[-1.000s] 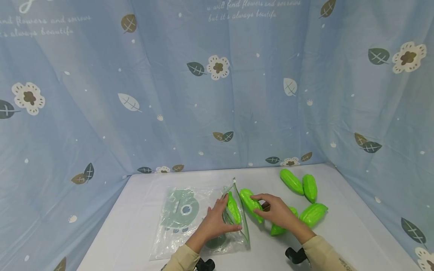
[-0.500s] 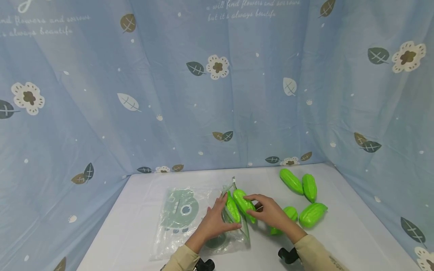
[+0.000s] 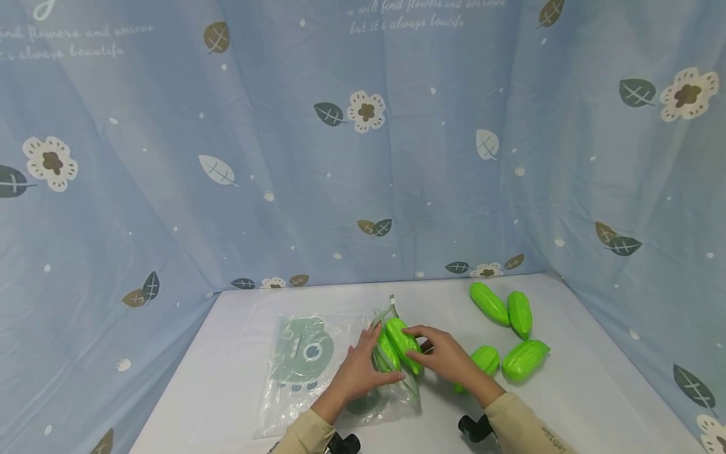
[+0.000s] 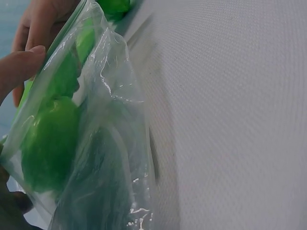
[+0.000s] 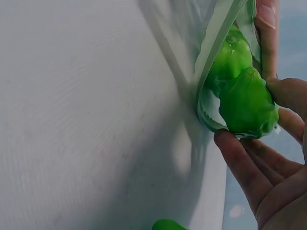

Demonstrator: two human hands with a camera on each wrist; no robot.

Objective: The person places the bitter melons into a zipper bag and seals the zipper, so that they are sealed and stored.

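My left hand (image 3: 358, 369) holds the mouth of a clear zip bag (image 3: 266, 410) wide, thumb at the near side and fingers at the far side. One bright green bitter melon (image 3: 386, 354) lies within that mouth. Between right thumb and fingers, my right hand (image 3: 445, 359) grips a second bitter melon (image 3: 403, 343), which overlaps the opening and lies alongside the first. Seen from the right wrist, the held bitter melon (image 5: 250, 103) has its end at the bag's green zip edge (image 5: 211, 57). Through the film in the left wrist view, a bitter melon (image 4: 50, 146) shows.
Two bitter melons lie at the back right, a long one (image 3: 489, 304) and a shorter one (image 3: 519, 314). Nearer are another (image 3: 525, 360) and one partly behind the right wrist (image 3: 485, 359). A patterned blue curtain (image 3: 283, 221) encloses the white table (image 3: 227, 353).
My right hand has moved left with its bitter melon, from beside the bag to its opening, up against the other bitter melon. The left hand has stayed at the bag's mouth.
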